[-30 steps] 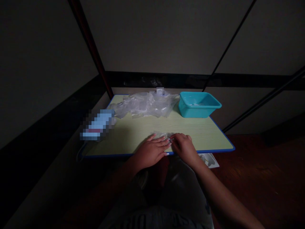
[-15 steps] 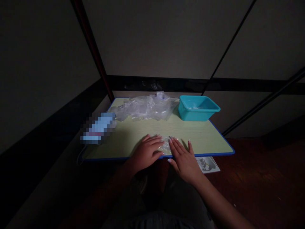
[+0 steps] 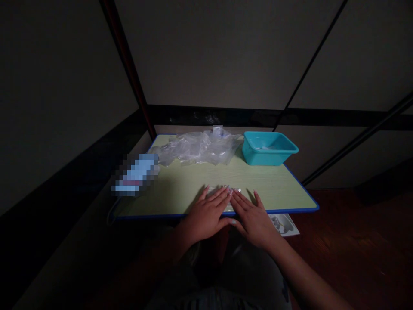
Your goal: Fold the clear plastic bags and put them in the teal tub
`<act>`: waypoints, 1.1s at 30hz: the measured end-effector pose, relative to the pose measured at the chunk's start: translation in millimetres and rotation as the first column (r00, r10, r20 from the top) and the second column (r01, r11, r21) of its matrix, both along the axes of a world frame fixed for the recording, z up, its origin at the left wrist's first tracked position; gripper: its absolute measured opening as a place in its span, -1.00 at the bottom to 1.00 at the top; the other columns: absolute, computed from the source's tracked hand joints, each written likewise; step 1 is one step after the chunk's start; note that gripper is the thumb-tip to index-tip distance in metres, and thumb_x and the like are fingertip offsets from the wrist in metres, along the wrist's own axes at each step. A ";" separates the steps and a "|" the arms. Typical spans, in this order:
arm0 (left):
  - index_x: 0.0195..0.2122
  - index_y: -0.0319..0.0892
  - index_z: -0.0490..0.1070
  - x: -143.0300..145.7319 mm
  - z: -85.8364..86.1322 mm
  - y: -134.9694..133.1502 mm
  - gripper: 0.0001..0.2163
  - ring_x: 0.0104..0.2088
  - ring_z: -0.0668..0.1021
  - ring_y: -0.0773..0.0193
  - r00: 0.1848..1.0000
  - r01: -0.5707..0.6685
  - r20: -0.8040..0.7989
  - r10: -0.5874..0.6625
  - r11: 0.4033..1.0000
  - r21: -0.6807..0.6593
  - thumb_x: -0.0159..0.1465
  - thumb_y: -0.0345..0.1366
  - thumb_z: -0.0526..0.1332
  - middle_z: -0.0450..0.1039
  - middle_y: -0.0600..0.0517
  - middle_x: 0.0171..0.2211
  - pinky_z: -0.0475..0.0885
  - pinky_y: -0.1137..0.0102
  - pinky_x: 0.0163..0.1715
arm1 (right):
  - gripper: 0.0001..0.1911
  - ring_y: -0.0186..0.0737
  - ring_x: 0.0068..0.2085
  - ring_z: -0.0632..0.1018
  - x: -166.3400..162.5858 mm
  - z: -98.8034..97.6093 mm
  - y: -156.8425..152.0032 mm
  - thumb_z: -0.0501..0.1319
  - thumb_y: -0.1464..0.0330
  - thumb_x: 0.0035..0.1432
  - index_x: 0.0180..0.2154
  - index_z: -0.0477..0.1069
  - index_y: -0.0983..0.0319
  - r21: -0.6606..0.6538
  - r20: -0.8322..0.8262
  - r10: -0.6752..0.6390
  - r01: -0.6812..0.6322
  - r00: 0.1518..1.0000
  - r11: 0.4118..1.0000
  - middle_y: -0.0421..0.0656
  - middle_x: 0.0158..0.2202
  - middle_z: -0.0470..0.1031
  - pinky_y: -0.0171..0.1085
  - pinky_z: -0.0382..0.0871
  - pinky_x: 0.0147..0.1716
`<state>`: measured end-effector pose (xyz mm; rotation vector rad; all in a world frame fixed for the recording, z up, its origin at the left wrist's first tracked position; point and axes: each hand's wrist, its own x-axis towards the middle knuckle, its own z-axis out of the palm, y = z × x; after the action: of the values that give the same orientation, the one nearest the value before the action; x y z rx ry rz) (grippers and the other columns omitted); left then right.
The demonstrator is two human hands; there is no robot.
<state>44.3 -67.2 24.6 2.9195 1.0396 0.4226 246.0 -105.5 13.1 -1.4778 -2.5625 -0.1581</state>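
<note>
Near the front edge of the small table [image 3: 171, 193], my left hand [image 3: 209, 211] lies flat with its fingers stretched out. Beside it my right hand [image 3: 253, 217] is also flat, the fingertips and thumbs of both hands meeting or nearly so. Under them is a clear plastic bag [image 3: 229, 207], mostly covered by the hands; only shiny bits show between and beyond the fingers. Neither hand grips anything.
A heap of clear plastic bags [image 3: 200, 148] spreads along the table's back. At the back right stands a turquoise plastic basket [image 3: 266, 157] with something pale inside. A blurred-out bluish object [image 3: 137, 174] is on the left edge. A printed sheet [image 3: 285, 224] shows below the table.
My left hand has slid right over the clear plastic bag until its fingertips and thumb come against those of my right hand. The right hand stays almost in place.
</note>
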 end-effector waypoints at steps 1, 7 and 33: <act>0.29 -0.18 -0.07 3.6 -1.9 -1.5 -0.34 0.30 0.04 0.19 1.000 -0.007 -0.005 0.008 1.000 0.008 0.29 0.14 -0.15 -0.02 -0.09 0.29 -0.21 0.11 0.26 | -0.31 0.01 0.27 0.10 -0.5 0.5 0.6 0.07 0.18 0.21 0.28 -0.07 0.29 -0.002 0.002 0.001 -0.001 1.000 1.000 0.06 0.27 0.06 0.26 -0.27 0.18; 0.28 -0.33 -0.02 10.1 -14.2 2.4 -0.13 0.31 -0.01 0.03 0.994 -0.096 -0.040 0.098 0.994 0.043 0.16 0.31 -0.14 -0.05 -0.24 0.29 -0.22 0.06 0.25 | -0.34 -0.04 0.27 0.10 1.4 5.2 1.4 0.07 0.25 0.22 0.29 -0.08 0.20 -0.060 -0.135 0.027 -0.035 0.991 0.998 0.02 0.28 0.06 0.23 -0.26 0.20; 0.28 -0.35 -0.03 11.5 -17.5 1.9 -0.09 0.31 -0.02 -0.01 0.990 -0.134 -0.026 0.137 0.988 0.080 0.09 0.25 0.10 -0.05 -0.26 0.29 -0.05 0.07 0.23 | -0.45 -0.47 -0.72 0.21 6.7 33.2 21.7 0.30 0.19 -0.06 -0.04 0.24 0.25 -0.690 -0.719 -0.674 -0.057 0.168 0.722 -0.36 -0.61 0.32 -0.44 0.05 -0.76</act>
<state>55.8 -65.3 7.1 2.9429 1.2594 0.4315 252.7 -83.8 46.3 -1.4945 -1.1452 1.2612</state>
